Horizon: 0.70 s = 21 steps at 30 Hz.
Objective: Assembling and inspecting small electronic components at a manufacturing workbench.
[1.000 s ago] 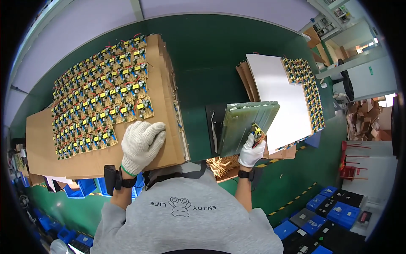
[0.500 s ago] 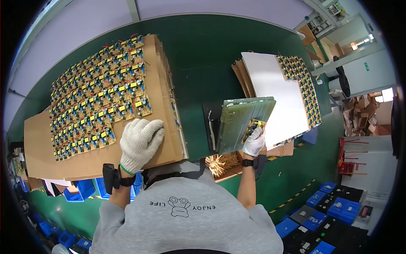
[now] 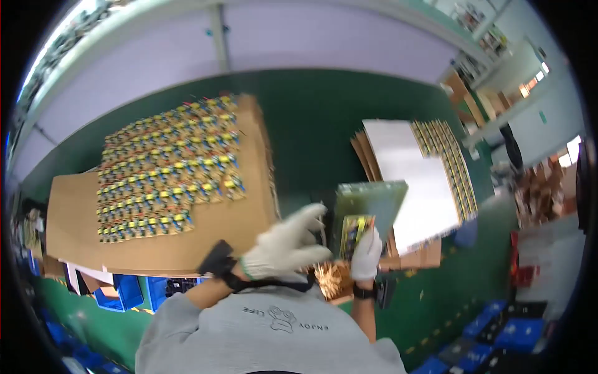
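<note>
My right hand [image 3: 366, 254], in a white glove, grips the edge of a small circuit board [image 3: 355, 232] with yellow parts. That board is in front of a box-like block of translucent green panels [image 3: 377, 198]; whether the two touch I cannot tell. My left hand [image 3: 288, 244], in a knitted white glove, is blurred and in the air just left of the block. Its fingers are spread and hold nothing. Further left, rows of similar circuit boards [image 3: 168, 168] lie on stacked cardboard sheets [image 3: 249, 218].
To the right, a white sheet [image 3: 420, 187] tops another stack, with more circuit boards [image 3: 458, 168] along its far and right edges. A box of tan strands [image 3: 330, 278] is by my waist. Blue bins [image 3: 124, 293] stand below the green table [image 3: 311, 118].
My left hand has lifted off the cardboard and moved right toward the green block. My right hand keeps the circuit board, whose face now shows more. The whole view has shifted with my head.
</note>
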Tool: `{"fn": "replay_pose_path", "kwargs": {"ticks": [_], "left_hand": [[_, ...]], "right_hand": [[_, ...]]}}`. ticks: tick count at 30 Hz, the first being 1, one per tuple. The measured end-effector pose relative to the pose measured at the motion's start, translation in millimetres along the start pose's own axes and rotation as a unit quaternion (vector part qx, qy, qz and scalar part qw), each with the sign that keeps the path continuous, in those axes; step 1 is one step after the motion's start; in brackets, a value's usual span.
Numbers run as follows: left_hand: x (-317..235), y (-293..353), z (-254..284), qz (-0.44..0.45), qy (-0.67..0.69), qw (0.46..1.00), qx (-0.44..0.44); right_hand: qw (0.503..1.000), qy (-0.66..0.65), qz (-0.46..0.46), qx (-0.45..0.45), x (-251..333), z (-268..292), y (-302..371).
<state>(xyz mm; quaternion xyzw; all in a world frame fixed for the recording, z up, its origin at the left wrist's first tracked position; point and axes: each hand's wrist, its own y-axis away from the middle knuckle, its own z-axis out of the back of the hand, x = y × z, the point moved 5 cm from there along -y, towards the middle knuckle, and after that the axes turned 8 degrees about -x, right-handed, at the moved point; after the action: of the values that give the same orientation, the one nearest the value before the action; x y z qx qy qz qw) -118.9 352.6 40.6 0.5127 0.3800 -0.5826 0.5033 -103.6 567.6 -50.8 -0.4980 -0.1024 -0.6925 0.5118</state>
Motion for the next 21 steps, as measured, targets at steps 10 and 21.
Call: {"fn": "replay_pose_path", "kwargs": {"ticks": [10,21], "left_hand": [[-7,-8,-6,-0.213,-0.074,0.974,-0.009],[-6,-7,2,-0.24,-0.122,0.952,-0.145]], "right_hand": [[0.972,-0.013,0.233,0.022,94,5,6],[0.96,0.008,0.278,-0.004,109,-15,10]]}}
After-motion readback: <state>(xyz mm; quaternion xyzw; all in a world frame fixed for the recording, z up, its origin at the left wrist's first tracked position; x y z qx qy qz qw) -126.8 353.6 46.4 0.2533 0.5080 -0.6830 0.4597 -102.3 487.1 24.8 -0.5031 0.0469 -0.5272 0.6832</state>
